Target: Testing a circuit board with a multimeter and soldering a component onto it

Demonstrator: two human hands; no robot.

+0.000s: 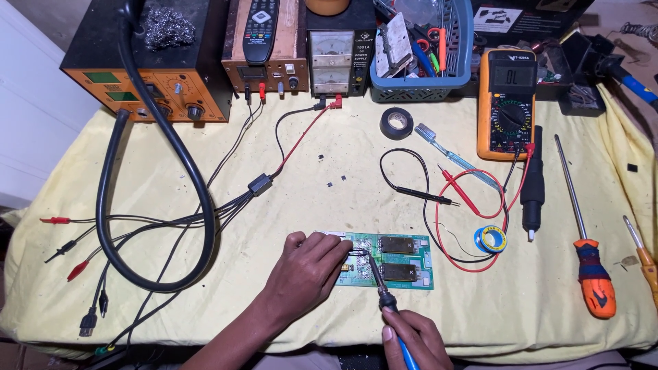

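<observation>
— Where's the green rectangular circuit board (404, 260) lying?

— Flat on the yellow cloth-covered bench (329, 171), near the front edge, directly beneath both hands. Its left end is hidden under the left hand (308, 270); two dark blocky components sit on its right half.

— And that left hand?

— Palm down, fingers curled, pressing on the board's left end. Something thin and dark seems pinched at its fingertips, tweezers perhaps, but it is too small to be sure.

— The right one?

— The right hand (410, 339) is closed around the blue-handled soldering iron (384, 291), held like a pen, with the tip meeting the board just beside the left fingertips.

— Anything close by?

— A small blue-and-yellow roll of solder wire (491, 239) just right of the board, inside loops of red and black multimeter probe leads (456, 195).
</observation>
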